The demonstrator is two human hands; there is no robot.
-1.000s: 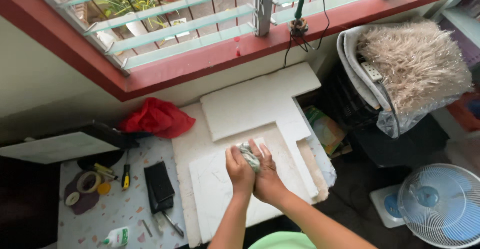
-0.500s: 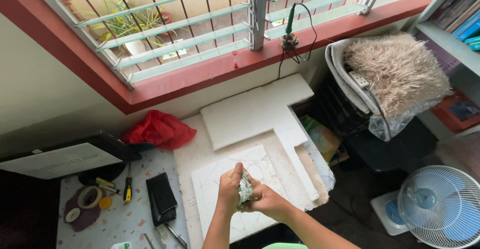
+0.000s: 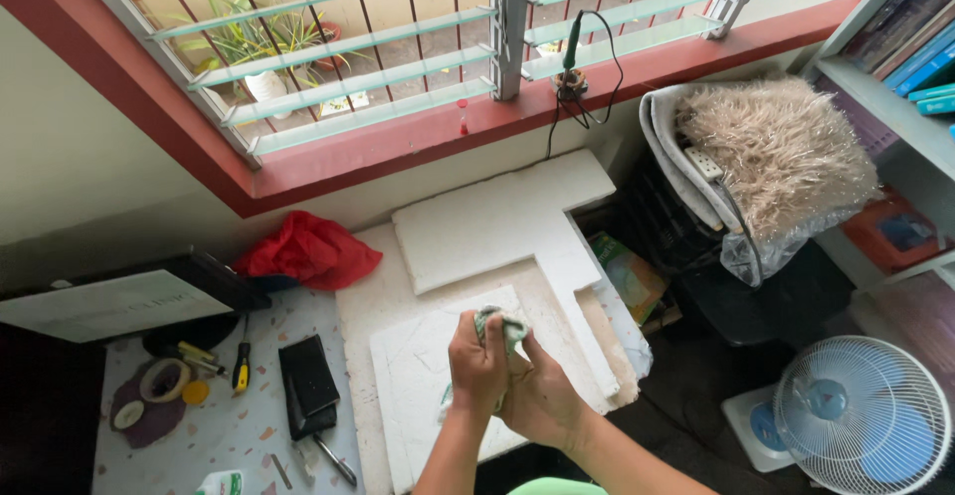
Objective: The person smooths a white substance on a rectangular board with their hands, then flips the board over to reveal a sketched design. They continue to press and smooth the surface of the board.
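**Two hands wring a pale cloth, now lifted clear of the foam**

Two white foam slabs fill the middle of the view: a large L-shaped sheet of white polystyrene (image 3: 517,226) lies nearer the window, and a smaller, scuffed white foam panel (image 3: 418,376) lies nearer the person. Behind them runs a red-painted window sill (image 3: 398,142) under glass louvres, and to the right a shaggy beige rug (image 3: 781,152) sits bundled on a dark stand, with a white floor fan (image 3: 860,415) below it.

Compared with a second ago, the view has tilted and the hands have shifted. Then they pressed low together over the panel; now they stand higher, one against the other. The left hand (image 3: 477,366) is clenched around the upper part of a small pale green-grey cloth (image 3: 502,328), and the right hand (image 3: 542,400) is closed just below it, fingers wrapped on the same bundle. The cloth shows bunched above the knuckles, with a tail hanging left of the left wrist, over the scuffed panel rather than flat on it. I judge this a twisting or re-bunching grip, not a wiping stroke.

A red crumpled fabric (image 3: 308,251) lies left of the foam, a black wallet-like case (image 3: 306,381) further down.
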